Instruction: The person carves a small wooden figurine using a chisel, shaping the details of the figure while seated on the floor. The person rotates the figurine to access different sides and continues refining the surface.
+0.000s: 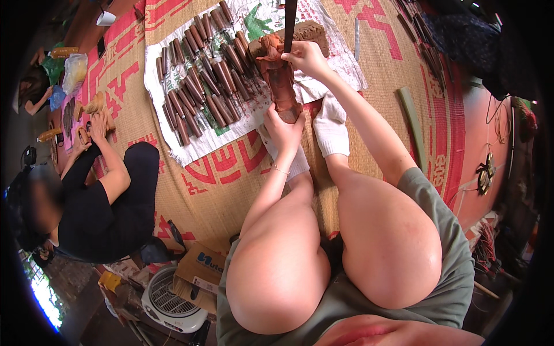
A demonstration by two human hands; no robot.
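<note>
A reddish-brown carved wooden figure (pixel 281 81) stretches away from me between my feet, its base towards me. My left hand (pixel 284 126) is closed round that base. Beyond it, my right hand (pixel 309 59) pinches the lower end of a long, dark, flat tool (pixel 290 26) against the figure's far part. The tool's upper end runs out of the picture, so its exact kind is unclear. Behind the figure lies a rough brown block (pixel 311 38). Just left are several carving tools with brown wooden handles (pixel 224 76), laid in rows on a white printed sack (pixel 154 86).
A woven mat (pixel 225 202) with red patterns covers the floor. At left a co-worker in black (pixel 107 219) handles a light wooden piece. Near that person stand a white fan (pixel 173 300) and a cardboard box (pixel 199 271). A greenish strip (pixel 412 127) lies to my right.
</note>
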